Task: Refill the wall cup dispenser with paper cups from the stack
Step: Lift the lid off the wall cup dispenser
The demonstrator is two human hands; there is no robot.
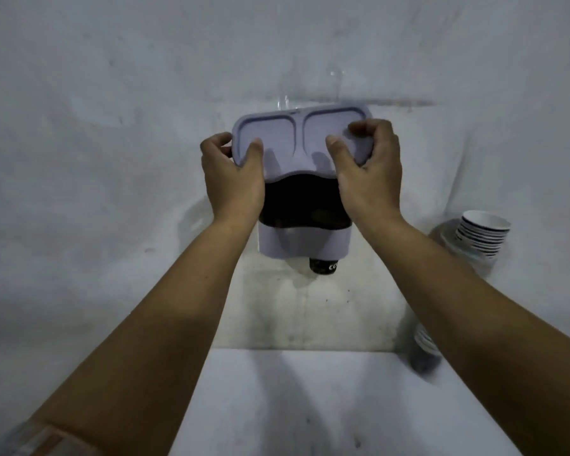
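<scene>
A pale grey cup dispenser [305, 243] hangs on the white wall, with a dark see-through middle section. Its flat two-panel lid [290, 136] sits on top. My left hand [232, 174] grips the lid's left edge, thumb on top. My right hand [367, 166] grips the lid's right end, thumb and fingers pressed on its surface. A dark paper cup [323, 266] sticks out of the dispenser's bottom right outlet. A stack of white paper cups with dark stripes [482, 233] stands to the right, partly hidden by my right forearm.
A white table [310, 399] lies below the dispenser, against the wall. The lower part of the cup stack [425, 350] rests on its far right corner. The wall is scuffed and bare around the dispenser.
</scene>
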